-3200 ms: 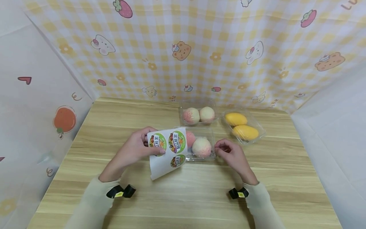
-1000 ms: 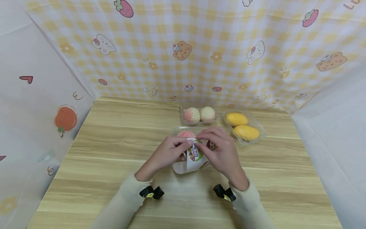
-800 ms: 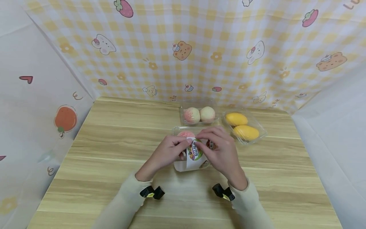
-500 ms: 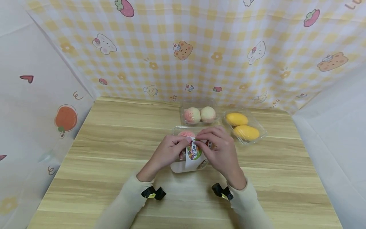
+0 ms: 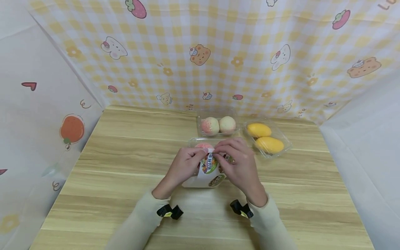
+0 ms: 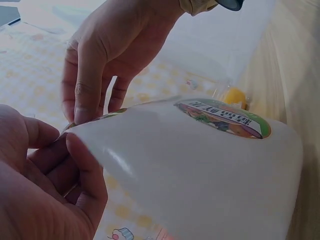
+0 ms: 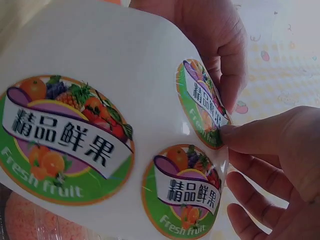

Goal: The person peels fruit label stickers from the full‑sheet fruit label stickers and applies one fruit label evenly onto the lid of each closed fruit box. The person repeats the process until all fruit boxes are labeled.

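Note:
In the head view, my left hand [image 5: 184, 165] pinches the top edge of a white sheet of round fruit stickers [image 5: 194, 181], bending it. My right hand [image 5: 240, 161] meets it there, thumb and forefinger pinching the edge of one sticker [image 5: 208, 164]. The right wrist view shows the right thumb on that sticker [image 7: 201, 102]; it is green, with fruit pictures and "Fresh fruit" lettering. More stickers [image 7: 67, 142] lie on the curved sheet. Behind the hands sits a clear plastic box [image 5: 194, 140] with a pink peach [image 5: 203, 146] showing; the rest is hidden.
Farther back stands a clear box [image 5: 200, 113] holding two pale peaches [image 5: 210, 126]. To its right, another clear box [image 5: 285, 147] holds two yellow mangoes [image 5: 269, 144]. A checked curtain [image 5: 175, 76] hangs along the back of the wooden table [image 5: 131, 146].
Since the earliest frame, the left hand has carried the sheet right, and the right hand has left the box's side to pinch a sticker. Lately the sheet has shifted slightly left and tilted.

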Motion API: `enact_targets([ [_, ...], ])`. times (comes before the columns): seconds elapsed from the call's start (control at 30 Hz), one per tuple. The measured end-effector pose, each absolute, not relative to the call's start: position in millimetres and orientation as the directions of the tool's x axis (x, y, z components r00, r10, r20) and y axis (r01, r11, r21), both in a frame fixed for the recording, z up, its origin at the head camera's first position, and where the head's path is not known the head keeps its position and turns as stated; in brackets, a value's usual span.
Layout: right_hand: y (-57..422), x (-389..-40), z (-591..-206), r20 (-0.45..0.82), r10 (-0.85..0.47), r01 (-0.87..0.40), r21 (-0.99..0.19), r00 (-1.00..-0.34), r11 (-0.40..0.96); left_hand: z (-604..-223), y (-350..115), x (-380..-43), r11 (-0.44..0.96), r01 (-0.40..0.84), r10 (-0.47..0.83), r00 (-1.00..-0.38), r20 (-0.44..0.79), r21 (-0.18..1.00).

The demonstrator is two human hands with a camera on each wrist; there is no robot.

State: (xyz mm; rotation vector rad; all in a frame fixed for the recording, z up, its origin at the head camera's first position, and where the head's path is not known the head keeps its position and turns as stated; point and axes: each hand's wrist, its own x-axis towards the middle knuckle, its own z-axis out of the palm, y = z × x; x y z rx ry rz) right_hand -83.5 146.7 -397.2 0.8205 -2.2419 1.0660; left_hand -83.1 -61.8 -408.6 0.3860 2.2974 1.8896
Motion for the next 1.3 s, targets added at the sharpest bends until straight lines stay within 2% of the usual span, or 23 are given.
enact_targets([
  [0.73, 145.6, -79.1, -395.3, 0.639, -0.28, -0.672, -0.524, -0.717, 0.524, -414.2, -62.8, -88.5, 0.218, 0.055, 0.21, -0.978, 0.008, 0.975],
  [1.03, 146.5, -77.2, -393.1, 0.641, -0.292, -0.683, -0.526, -0.71, 0.507, -413.8, -64.1, -90.0, 0.251, 0.013, 0.154, -0.988, -0.027, 0.968],
  [1.3, 147.2, -75.2, -390.7, 0.65, -0.292, -0.695, -0.534, -0.701, 0.481, -414.2, -65.6, -91.0, 0.267, 0.027, 0.149, -0.989, -0.014, 0.963],
])
